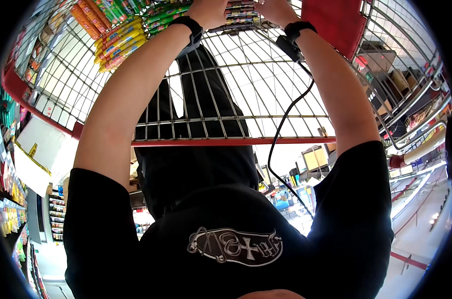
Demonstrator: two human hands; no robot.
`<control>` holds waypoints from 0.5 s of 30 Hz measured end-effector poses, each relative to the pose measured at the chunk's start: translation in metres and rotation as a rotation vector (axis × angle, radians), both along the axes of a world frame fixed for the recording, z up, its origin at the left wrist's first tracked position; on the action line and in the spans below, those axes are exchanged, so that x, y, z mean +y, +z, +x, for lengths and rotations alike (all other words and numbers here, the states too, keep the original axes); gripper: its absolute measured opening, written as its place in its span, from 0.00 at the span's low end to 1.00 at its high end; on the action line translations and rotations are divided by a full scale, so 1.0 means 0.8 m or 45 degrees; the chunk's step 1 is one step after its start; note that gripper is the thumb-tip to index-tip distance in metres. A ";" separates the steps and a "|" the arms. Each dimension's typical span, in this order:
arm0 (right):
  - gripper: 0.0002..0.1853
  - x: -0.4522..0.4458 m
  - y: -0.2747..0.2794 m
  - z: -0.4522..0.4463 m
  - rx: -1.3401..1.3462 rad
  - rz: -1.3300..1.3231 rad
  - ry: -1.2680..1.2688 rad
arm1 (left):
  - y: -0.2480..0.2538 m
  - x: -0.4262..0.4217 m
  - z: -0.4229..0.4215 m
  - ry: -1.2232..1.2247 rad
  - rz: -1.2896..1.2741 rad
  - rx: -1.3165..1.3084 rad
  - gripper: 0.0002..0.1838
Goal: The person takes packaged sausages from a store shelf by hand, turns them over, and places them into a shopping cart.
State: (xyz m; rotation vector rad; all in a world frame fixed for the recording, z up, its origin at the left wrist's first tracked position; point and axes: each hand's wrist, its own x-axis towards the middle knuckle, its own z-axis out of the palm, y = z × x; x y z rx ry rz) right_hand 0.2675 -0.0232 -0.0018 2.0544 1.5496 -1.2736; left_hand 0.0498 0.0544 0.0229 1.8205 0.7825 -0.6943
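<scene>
At the top edge, my left hand lies against the left side of a stack of dark, thin packets in a wire shopping cart. Its fingers are mostly cut off by the frame, so its grip is unclear. My right hand is at the stack's right end, its visible fingers stretched toward the packets. Left of my hands are yellow packets, green packets and orange packets, piled in rows. Black bands circle both wrists, and a black cable runs down from the right one.
A red panel stands at the cart's right side. The cart's red rim bar crosses in front of my body. Stocked store shelves line the left, and boxes show beyond the wire on the right.
</scene>
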 end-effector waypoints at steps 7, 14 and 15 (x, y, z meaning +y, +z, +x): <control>0.23 0.041 0.046 -0.001 0.008 -0.184 0.000 | 0.088 0.039 -0.044 0.341 -0.112 -0.124 0.32; 0.23 0.103 0.172 -0.070 0.053 0.261 -0.101 | 0.187 0.052 -0.157 0.692 0.276 -0.379 0.24; 0.22 0.111 0.200 -0.092 0.125 0.286 -0.164 | 0.200 0.047 -0.184 0.796 0.434 -0.583 0.24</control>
